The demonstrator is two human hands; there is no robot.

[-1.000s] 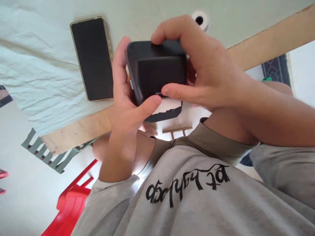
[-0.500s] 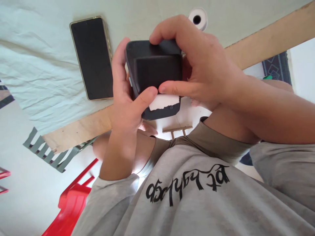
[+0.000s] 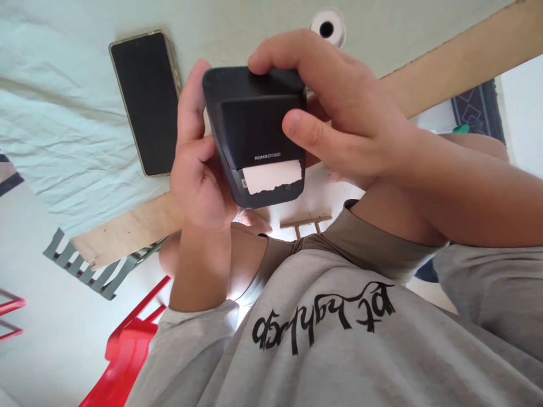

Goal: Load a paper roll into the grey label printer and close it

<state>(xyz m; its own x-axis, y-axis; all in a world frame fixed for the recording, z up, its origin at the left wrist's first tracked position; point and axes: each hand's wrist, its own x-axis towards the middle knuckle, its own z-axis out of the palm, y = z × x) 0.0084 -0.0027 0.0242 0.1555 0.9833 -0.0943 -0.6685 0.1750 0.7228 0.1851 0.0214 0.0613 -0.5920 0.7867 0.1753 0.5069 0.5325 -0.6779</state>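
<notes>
I hold a small black label printer [image 3: 258, 130] in both hands above the table edge. My left hand [image 3: 197, 175] cups its left side and back. My right hand [image 3: 352, 124] grips it from the right, with fingers over the top and the thumb against the front face. A short white paper strip [image 3: 271, 176] with a torn edge sticks out of the slot below the logo.
A black phone [image 3: 144, 102] lies face up on the pale green cloth [image 3: 63, 113] to the left. A white paper roll [image 3: 326, 27] stands further back. The table's wooden edge [image 3: 127, 229] runs below, with a red chair [image 3: 127, 350] and grey-green slats [image 3: 85, 271] on the floor side.
The printer has shifted left and tilted its front towards me. My left thumb has left the front face, my right thumb has moved up, and the paper strip now shows fully.
</notes>
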